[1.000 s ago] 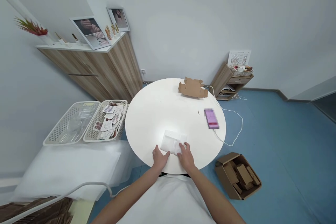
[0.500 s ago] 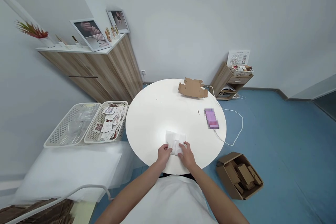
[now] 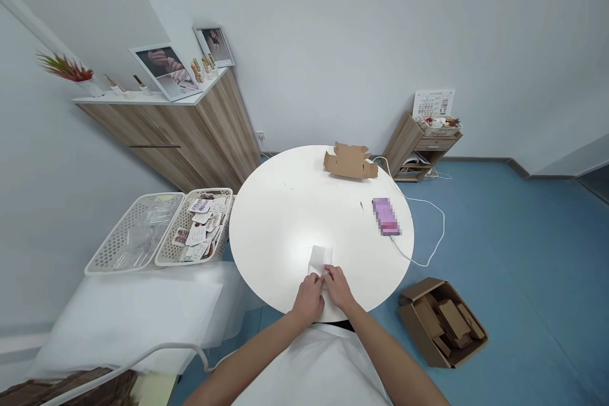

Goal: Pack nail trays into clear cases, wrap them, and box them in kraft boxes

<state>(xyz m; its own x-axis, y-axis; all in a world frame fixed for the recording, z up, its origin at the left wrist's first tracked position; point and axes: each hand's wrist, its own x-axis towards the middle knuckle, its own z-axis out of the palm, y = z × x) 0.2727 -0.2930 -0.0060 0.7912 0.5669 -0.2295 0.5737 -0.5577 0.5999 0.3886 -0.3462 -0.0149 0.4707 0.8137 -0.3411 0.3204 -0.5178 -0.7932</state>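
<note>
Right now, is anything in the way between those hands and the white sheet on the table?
Nothing visible: the left hand and right hand both touch the white sheet. The cardboard lies far across the table.

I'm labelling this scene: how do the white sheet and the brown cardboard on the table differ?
The left hand and right hand partly cover the white sheet but not the brown cardboard. The sheet is at the near side of the table, the cardboard at its far edge. The cardboard has a jagged outline; the sheet's visible edges look straighter. Both are on the table.
</note>
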